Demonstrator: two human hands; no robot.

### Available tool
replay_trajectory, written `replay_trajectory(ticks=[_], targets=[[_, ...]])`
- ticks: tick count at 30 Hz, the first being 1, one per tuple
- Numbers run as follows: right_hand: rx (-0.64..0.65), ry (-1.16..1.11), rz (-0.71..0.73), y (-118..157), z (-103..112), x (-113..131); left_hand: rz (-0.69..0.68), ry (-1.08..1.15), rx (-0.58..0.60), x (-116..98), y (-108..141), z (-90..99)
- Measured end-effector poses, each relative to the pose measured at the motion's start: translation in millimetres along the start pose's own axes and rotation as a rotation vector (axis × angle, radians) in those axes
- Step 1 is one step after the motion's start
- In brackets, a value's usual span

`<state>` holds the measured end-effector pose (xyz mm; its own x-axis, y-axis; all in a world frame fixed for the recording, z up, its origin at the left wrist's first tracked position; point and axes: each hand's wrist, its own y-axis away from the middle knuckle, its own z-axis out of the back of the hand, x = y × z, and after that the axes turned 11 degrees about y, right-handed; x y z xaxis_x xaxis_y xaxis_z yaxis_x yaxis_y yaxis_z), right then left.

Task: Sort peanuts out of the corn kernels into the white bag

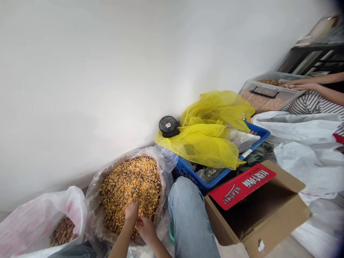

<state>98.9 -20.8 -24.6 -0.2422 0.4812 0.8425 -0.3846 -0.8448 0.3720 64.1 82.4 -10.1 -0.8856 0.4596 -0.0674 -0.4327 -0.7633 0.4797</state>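
Note:
A clear plastic bag [92,211], opened wide, holds a mix of yellow corn kernels and unshelled peanuts [134,179]. Over the near part of the mix is my left hand [132,210], its fingers hidden behind the hand or down among the kernels. Just to its right and lower, my right hand [146,228] has its fingers curled inward, with the tips close to the mix. Whatever lies in those fingers is too small to make out.
A white sack [24,222] with brown nuts stands left. Right of my knee are a blue basket [209,183] under yellow mesh [212,143], a small black fan [168,125] and an open cardboard box [279,229]. Another person's hands [301,86] rest at a clear bin [252,87].

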Motion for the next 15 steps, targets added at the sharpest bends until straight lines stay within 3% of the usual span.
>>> replay_trajectory(ticks=[4, 8, 12, 15], targets=[[-0.029, -0.037, 0.006, -2, -4, -4, -0.001, 0.046, 0.02, 2, 2, 5.8], [-0.091, -0.281, -0.031, -9, -5, -7, -0.024, 0.25, 0.008, 13, 11, 10.6], [-0.193, -0.674, -0.208, -18, 4, -4, -0.139, 0.53, -0.085, 27, 31, 11.0], [-0.194, -0.886, -0.33, -19, 10, 0, -0.24, 0.633, -0.094, 31, 50, 7.5]])
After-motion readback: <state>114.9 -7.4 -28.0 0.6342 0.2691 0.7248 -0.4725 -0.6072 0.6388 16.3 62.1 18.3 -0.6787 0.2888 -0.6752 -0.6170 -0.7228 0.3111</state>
